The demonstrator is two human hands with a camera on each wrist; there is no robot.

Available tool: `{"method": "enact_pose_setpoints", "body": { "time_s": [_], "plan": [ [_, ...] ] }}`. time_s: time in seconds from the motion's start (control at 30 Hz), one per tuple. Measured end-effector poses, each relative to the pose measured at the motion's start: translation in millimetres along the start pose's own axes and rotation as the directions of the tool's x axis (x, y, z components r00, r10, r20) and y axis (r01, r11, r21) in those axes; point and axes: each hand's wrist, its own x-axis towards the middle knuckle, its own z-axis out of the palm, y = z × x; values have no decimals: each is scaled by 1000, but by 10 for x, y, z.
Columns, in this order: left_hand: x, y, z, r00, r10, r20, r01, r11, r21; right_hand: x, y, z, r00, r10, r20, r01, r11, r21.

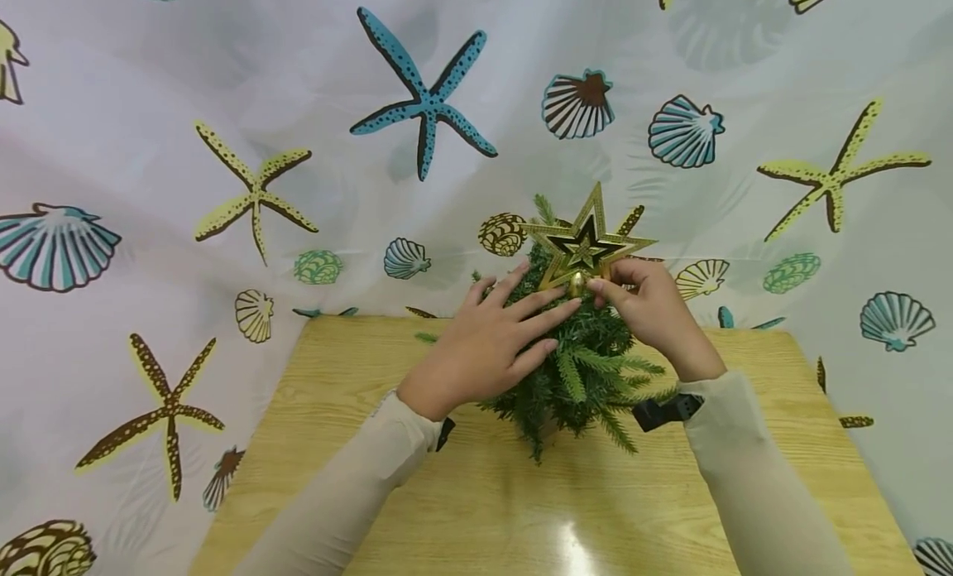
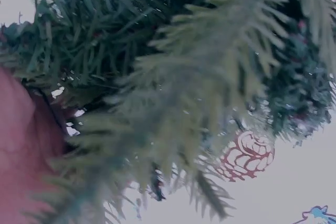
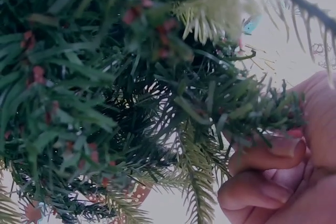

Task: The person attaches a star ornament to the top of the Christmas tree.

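Observation:
A small artificial Christmas tree with dark green and lighter fern-like sprigs stands on the wooden table. At its top is a gold star tree topper with a rounded gold base. My right hand pinches the topper low on its right side, thumb beside the base. The left hand lies over the tree's left side, fingers extended and spread, with fingertips near the topper's base. Light sprigs fill much of the left wrist view. In the right wrist view, curled fingers are beside a dark green branch.
The light wooden table reaches back to a white cloth printed with starfish and shells. Dark straps show at both wrists, the right one close to the tree's lower right sprigs.

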Motion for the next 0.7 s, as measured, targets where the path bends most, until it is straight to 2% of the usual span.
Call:
{"method": "enact_pose_setpoints", "body": {
  "time_s": [0.17,0.27,0.43,0.57,0.7],
  "plan": [
    [-47,-24,27,994,77,-83,-78,997,-6,-46,2,-8,1000,25,17,-25,1000,-19],
    [-45,-17,13,987,102,-121,-107,994,-37,-66,4,-38,999,35,17,-34,999,-37],
    [-42,-18,-33,986,101,-130,-114,988,-100,-89,-20,-64,1000,19,11,-18,999,-39],
    [-86,-33,-76,984,103,-143,-125,981,-150,-158,-42,-62,1000,-4,-16,3,999,-34],
    [-198,-58,-126,981,81,-179,-114,977,-180,-277,-36,-76,990,-94,-109,89,995,-50]
  ]
}}
